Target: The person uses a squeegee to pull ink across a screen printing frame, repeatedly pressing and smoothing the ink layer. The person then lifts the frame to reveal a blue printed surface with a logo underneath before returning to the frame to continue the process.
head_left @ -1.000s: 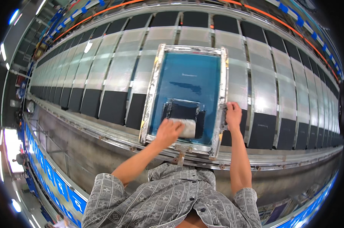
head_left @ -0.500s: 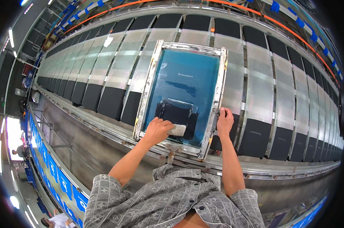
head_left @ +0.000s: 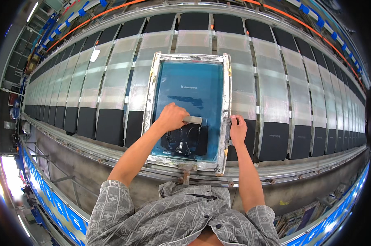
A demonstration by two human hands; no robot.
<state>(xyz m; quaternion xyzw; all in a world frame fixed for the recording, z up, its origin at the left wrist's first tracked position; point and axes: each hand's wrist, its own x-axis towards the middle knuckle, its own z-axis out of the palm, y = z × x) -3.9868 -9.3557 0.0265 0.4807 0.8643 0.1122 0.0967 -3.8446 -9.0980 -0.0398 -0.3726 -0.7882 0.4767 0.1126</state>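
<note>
A screen-printing frame (head_left: 227, 88) with pale metal sides and blue mesh (head_left: 175, 73) lies in front of me across the row of boards. Closed around the left end of a squeegee (head_left: 195, 120), my left hand (head_left: 172, 117) is over the lower middle of the mesh. Glossy black ink (head_left: 192, 141) spreads on the mesh between the squeegee and the frame's near side. My right hand (head_left: 238, 129) is at the right side of the frame, its fingers closed on the edge near a small metal fitting; the exact grip is partly hidden.
Long boards run left and right, with black fabric pieces (head_left: 273, 139) at their near and far ends. A metal rail (head_left: 124, 153) passes along the near side. A white slip (head_left: 95, 55) lies on a board at left. Blue panels (head_left: 56, 190) line the lower left.
My left hand has pushed the squeegee away from me, from the near part of the mesh toward its middle. My right hand stays at the frame's side. The whole view has shifted slightly.
</note>
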